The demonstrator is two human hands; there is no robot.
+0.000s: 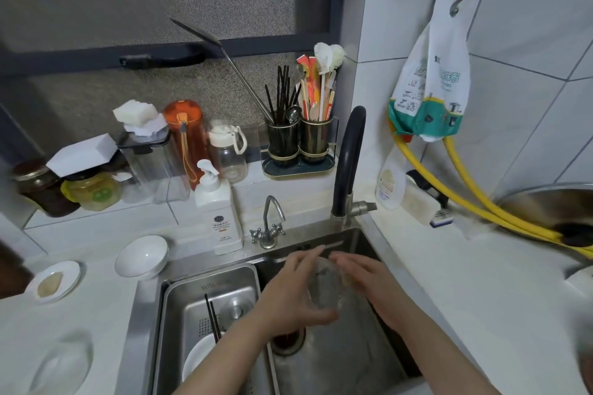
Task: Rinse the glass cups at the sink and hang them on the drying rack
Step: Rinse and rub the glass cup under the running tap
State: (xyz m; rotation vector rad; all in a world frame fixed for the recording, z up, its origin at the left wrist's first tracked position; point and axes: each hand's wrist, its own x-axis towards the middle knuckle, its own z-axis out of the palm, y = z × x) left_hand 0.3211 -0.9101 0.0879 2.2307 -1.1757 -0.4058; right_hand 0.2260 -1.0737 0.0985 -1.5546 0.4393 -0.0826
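Note:
A clear glass cup is held over the steel sink, below the black faucet. My left hand wraps around its left side and base. My right hand presses against its right side, fingers near the rim. The cup is blurred and partly hidden by both hands. I cannot tell whether water is running. No drying rack is in view.
A steel basin insert on the left holds a white plate and dark chopsticks. A soap bottle, a small tap, a white bowl and a utensil holder stand behind the sink. Yellow hoses cross the right counter.

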